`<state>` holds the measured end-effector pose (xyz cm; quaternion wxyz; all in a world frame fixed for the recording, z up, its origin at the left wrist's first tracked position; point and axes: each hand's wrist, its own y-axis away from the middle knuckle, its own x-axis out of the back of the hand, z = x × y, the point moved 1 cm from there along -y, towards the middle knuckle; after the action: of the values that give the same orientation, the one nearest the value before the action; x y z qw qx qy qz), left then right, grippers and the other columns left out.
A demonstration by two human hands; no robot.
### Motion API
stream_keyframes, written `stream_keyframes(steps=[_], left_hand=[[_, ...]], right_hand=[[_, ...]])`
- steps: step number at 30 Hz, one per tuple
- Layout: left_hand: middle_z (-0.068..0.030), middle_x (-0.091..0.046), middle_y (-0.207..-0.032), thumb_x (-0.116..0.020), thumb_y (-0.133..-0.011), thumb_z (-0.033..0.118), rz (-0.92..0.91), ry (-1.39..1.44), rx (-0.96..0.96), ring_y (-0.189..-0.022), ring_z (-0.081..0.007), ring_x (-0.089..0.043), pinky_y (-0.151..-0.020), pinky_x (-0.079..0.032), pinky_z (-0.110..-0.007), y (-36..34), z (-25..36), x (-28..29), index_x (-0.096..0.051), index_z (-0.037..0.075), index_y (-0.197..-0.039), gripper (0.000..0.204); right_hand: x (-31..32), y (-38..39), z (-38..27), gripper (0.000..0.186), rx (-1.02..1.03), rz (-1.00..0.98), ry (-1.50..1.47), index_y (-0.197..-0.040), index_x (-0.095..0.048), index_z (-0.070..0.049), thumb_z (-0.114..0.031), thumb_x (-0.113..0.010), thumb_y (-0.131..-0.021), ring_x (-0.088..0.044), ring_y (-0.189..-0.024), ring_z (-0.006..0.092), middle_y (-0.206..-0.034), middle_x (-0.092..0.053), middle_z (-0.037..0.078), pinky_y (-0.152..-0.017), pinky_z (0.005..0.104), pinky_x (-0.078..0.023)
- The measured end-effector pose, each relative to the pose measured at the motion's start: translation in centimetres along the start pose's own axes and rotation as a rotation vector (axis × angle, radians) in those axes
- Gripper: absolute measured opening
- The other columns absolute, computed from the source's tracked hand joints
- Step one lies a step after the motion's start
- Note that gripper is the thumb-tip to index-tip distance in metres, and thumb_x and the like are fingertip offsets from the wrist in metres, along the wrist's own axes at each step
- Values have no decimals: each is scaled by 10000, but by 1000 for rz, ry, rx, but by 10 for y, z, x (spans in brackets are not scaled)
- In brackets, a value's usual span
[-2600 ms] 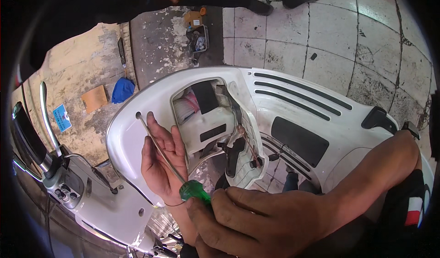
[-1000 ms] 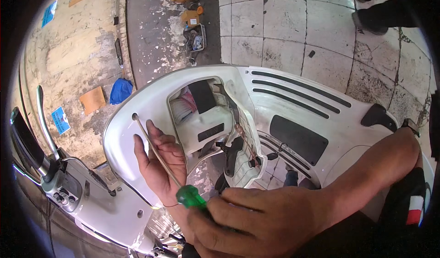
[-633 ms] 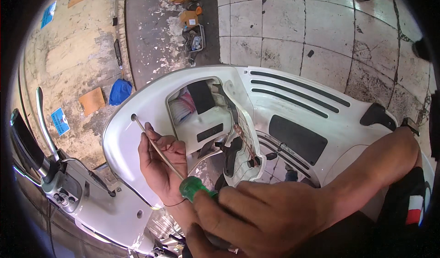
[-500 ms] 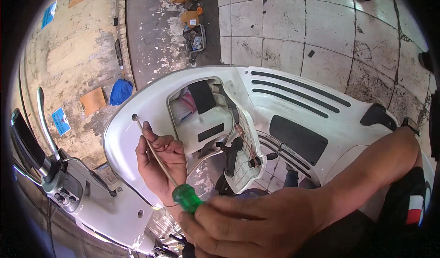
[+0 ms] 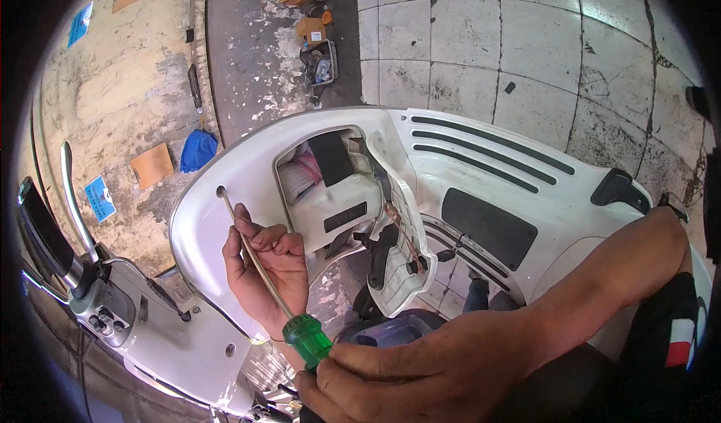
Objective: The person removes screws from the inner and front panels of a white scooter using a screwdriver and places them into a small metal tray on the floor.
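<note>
A screwdriver with a long metal shaft and a green see-through handle (image 5: pixel 306 339) runs from lower right to upper left. Its tip goes into a round hole (image 5: pixel 221 192) in the white scooter's leg shield (image 5: pixel 199 231). My right hand (image 5: pixel 420 370) grips the end of the handle between thumb and fingers. Around the middle of the shaft my left hand (image 5: pixel 269 276) is closed, steadying it with thumb and curled fingers. Just right of it is an open glove compartment (image 5: pixel 304 141) with a plastic bag (image 5: pixel 302 175) inside; its lid (image 5: pixel 402 261) hangs down.
The scooter's handlebar grip (image 5: pixel 49 224) and brake lever stand at the left. On the floorboard are black strips and a dark mat (image 5: pixel 488 228). Cardboard boxes (image 5: pixel 310 29) and a crate (image 5: pixel 321 63) sit by the wall. Below the lid shows a grey-blue object (image 5: pixel 387 331).
My right fingers have shifted on the handle, lower and to the right, so more green shows. The left hand and tip stay put. A dark shape at the top right has gone.
</note>
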<state>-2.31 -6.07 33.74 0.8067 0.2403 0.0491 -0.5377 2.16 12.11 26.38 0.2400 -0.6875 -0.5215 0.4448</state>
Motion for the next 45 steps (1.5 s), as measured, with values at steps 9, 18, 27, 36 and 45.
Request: stream_keyframes(steps=[9, 18, 27, 36, 45], left_hand=[[3, -697, -956, -486, -947, 190, -2, 4, -24, -748, -85, -508, -677, -365, -256, -5, 2, 5, -561, 21, -1220, 330], [-9, -696, -960, -475, -954, 184, -23, 1, -17, -747, -91, -503, -683, -374, -259, -4, 1, 5, -553, 13, -1221, 327], [-25, -690, -941, -522, -955, 255, 55, -30, -56, -719, -89, -525, -650, -397, -252, 0, 6, 3, -585, 14, -1160, 323], [-94, -682, -1015, -526, -965, 239, -5, 56, -21, -860, -125, -647, -629, -509, -247, -13, 1, 16, -595, 21, -1029, 237], [-156, -538, -1302, -352, -988, 115, -119, 191, -26, -1157, -219, -571, -874, -562, -352, -4, 6, -2, -399, -26, -1318, 362]], right_hand=[[20, -10, 20, 158, 133, -280, 66, -941, -623, -14, -96, -525, -847, -584, -807, 187, -943, -617, 72, -757, 288, -511], [7, 0, 4, 201, 43, -102, 33, -902, -568, -52, -227, -540, -805, -560, -833, 209, -943, -590, 115, -746, 332, -472], [16, -10, -8, 149, -265, -122, 80, -905, -527, -95, -188, -583, -803, -556, -912, 210, -975, -585, 114, -762, 285, -488], [30, -14, 17, 174, -5, -243, 398, -905, -510, -89, -180, -608, -794, -578, -784, 224, -911, -608, 139, -669, 286, -494], [4, -8, 0, 135, -104, 16, 108, -792, -533, -36, -161, -586, -795, -605, -855, 256, -964, -632, 140, -777, 322, -524]])
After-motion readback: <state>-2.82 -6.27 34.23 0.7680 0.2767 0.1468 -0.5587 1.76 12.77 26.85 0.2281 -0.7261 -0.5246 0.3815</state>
